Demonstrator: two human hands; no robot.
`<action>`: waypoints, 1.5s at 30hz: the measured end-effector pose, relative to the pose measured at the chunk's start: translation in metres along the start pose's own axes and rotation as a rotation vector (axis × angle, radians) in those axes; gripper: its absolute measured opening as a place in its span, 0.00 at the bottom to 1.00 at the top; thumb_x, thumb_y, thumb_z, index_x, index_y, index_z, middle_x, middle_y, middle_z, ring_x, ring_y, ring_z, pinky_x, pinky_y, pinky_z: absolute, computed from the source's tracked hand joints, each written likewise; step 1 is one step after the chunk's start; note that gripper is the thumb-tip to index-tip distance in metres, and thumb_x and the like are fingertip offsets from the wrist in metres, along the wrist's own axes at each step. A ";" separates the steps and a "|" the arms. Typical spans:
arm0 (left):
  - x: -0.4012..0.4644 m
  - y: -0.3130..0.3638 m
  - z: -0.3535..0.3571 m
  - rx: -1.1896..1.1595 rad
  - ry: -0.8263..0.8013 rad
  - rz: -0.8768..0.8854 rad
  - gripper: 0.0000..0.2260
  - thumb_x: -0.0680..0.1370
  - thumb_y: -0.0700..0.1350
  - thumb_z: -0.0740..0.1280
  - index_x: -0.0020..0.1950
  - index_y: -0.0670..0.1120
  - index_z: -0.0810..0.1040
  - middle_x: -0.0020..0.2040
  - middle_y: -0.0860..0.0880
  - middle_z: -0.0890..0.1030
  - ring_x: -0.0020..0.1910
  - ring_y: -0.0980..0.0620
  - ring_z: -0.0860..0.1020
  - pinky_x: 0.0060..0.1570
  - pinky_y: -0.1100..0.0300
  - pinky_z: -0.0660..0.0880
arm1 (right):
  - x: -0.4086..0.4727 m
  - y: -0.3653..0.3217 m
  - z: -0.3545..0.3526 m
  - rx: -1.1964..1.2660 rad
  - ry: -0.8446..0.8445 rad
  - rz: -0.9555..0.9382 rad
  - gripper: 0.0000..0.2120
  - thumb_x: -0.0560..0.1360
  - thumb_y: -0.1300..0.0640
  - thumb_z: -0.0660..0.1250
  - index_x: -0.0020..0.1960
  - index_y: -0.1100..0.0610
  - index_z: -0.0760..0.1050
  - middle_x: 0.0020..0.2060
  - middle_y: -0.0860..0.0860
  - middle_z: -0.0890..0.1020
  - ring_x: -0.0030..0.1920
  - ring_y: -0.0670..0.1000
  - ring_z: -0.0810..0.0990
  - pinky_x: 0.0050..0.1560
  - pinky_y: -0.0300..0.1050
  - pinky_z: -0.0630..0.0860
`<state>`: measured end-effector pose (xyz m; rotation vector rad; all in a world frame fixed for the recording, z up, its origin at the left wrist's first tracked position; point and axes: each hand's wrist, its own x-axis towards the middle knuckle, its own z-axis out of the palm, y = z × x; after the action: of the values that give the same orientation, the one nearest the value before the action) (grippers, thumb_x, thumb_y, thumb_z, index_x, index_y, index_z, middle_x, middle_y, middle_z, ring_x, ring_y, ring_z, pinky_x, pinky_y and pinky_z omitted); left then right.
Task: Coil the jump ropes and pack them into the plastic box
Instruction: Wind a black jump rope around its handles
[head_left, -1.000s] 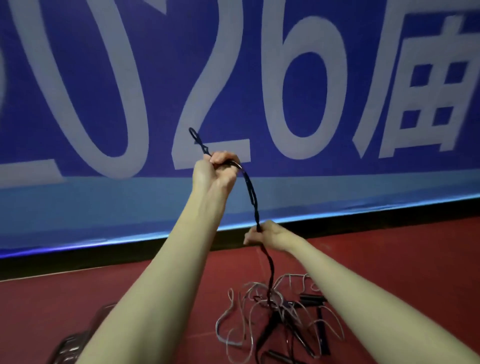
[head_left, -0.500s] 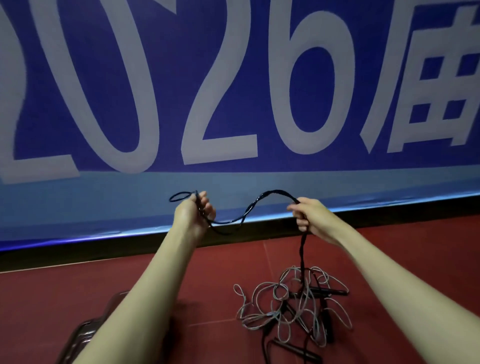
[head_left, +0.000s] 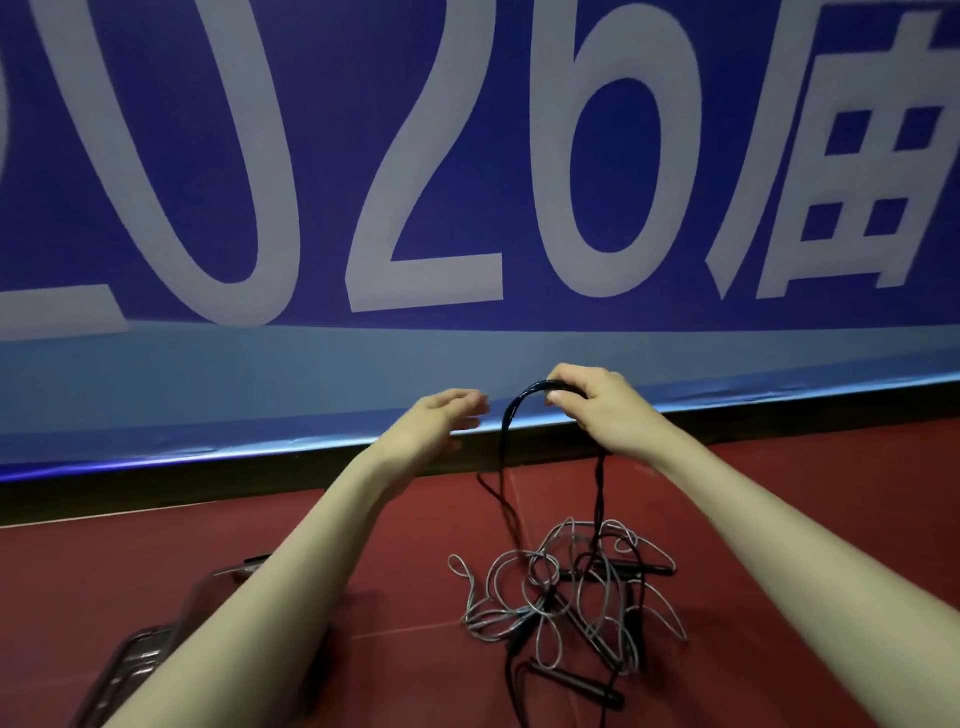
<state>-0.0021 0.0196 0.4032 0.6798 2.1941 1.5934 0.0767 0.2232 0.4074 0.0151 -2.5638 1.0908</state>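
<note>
A black jump rope (head_left: 506, 431) arches out of my right hand (head_left: 602, 405), which grips it at chest height; two strands hang down to the floor. My left hand (head_left: 441, 415) hovers just left of the rope with straight fingers, holding nothing. Below lies a tangle of grey rope (head_left: 545, 587) mixed with black rope and black handles (head_left: 576, 683) on the red floor. The clear plastic box (head_left: 135, 660) sits at the lower left, largely hidden behind my left forearm.
A large blue banner (head_left: 467, 156) with white characters stands upright behind the pile, its dark base strip (head_left: 208, 483) meeting the red floor (head_left: 779, 478). Bare floor stretches to the right of the tangle and between the tangle and the box.
My left hand has let go of the black rope and opened. My right hand now holds the rope's folded bend alone, with both strands hanging down.
</note>
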 end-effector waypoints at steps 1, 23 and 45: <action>-0.003 0.003 0.010 0.001 -0.079 0.012 0.14 0.82 0.50 0.59 0.65 0.48 0.75 0.60 0.53 0.80 0.61 0.55 0.77 0.65 0.55 0.71 | -0.001 0.001 0.000 0.002 0.000 -0.004 0.07 0.79 0.58 0.61 0.44 0.54 0.75 0.28 0.49 0.68 0.28 0.48 0.65 0.32 0.43 0.62; -0.001 0.049 -0.012 -0.570 0.310 0.234 0.17 0.81 0.42 0.53 0.31 0.49 0.60 0.24 0.56 0.58 0.21 0.58 0.54 0.19 0.66 0.51 | -0.034 0.123 0.035 -0.174 -0.604 0.365 0.10 0.77 0.53 0.68 0.37 0.51 0.77 0.34 0.43 0.77 0.36 0.42 0.73 0.45 0.40 0.69; 0.003 -0.019 0.008 0.034 0.181 0.034 0.12 0.81 0.46 0.58 0.53 0.47 0.81 0.54 0.51 0.82 0.53 0.54 0.79 0.57 0.59 0.71 | -0.005 0.031 0.014 -0.185 -0.005 0.039 0.14 0.82 0.57 0.57 0.43 0.64 0.72 0.29 0.51 0.71 0.28 0.50 0.65 0.30 0.44 0.61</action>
<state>-0.0036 0.0230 0.3824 0.6065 2.3542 1.6981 0.0729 0.2343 0.3755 -0.0794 -2.6691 0.8634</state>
